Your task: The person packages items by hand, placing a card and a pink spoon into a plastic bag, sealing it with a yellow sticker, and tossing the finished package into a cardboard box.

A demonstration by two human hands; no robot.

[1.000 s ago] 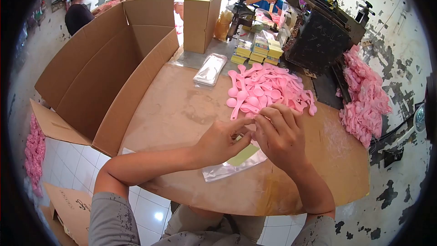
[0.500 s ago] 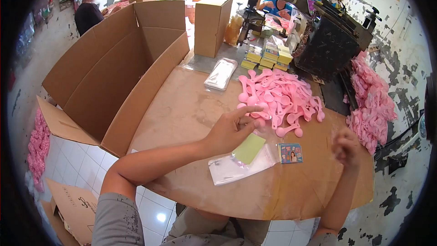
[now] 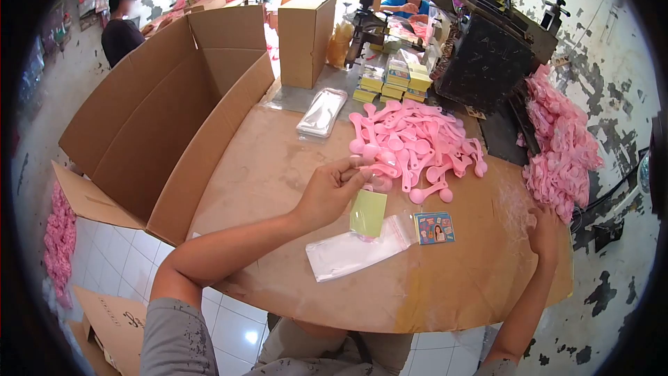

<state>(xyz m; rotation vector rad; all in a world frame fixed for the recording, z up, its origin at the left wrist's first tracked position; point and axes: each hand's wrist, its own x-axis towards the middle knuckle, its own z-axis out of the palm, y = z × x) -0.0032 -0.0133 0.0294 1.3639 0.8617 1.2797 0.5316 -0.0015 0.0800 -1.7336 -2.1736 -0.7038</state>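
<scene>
My left hand point(image 3: 332, 193) pinches the top of a clear plastic bag above the table. A green card point(image 3: 368, 214) shows in the bag, with a pink piece near my fingertips. Beneath it lies a stack of clear flat bags point(image 3: 355, 252), and beside that a small pile of printed picture cards point(image 3: 434, 228). Pink measuring spoons point(image 3: 417, 141) are heaped just beyond my left hand. At the right table edge my right hand point(image 3: 544, 232) has its fingers apart, touching the near end of a heap of bagged pink pieces point(image 3: 560, 146); clear plastic film point(image 3: 513, 207) shows beside it.
A big open carton point(image 3: 209, 146) stands left of the table point(image 3: 257, 174). Toward the back are an upright box point(image 3: 300, 45), more clear bags point(image 3: 323, 113), several card stacks point(image 3: 396, 78) and a dark machine point(image 3: 487, 52). A person point(image 3: 122, 31) stands beyond the carton.
My right hand has moved forward and slightly right to the bagged pink heap. My left hand still holds the bag, its green card now hanging more upright. The whole view has shifted slightly.
</scene>
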